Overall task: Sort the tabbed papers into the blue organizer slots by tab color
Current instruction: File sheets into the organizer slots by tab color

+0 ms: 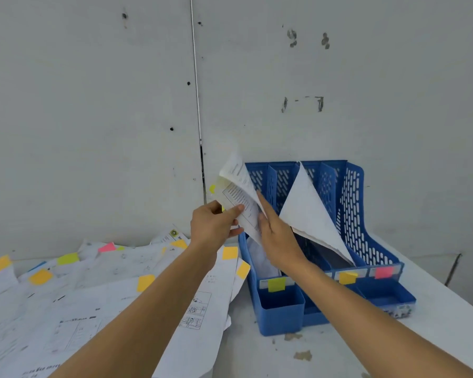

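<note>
The blue organizer (352,214) stands against the wall at centre right, its front labels marked with a yellow-green tab (277,285), an orange-yellow tab (348,277) and a pink tab (383,272). My left hand (215,223) pinches a printed paper with a yellow-green tab (239,192) above the leftmost slot. My right hand (277,233) lies with straight fingers against that paper's right side. A blank sheet (310,211) leans out of a middle slot. Loose tabbed papers (115,290) lie spread on the table at left.
A grey panelled wall (120,105) rises right behind the table. The white tabletop (271,356) shows stains in front of the organizer. The table's right edge runs diagonally past the organizer.
</note>
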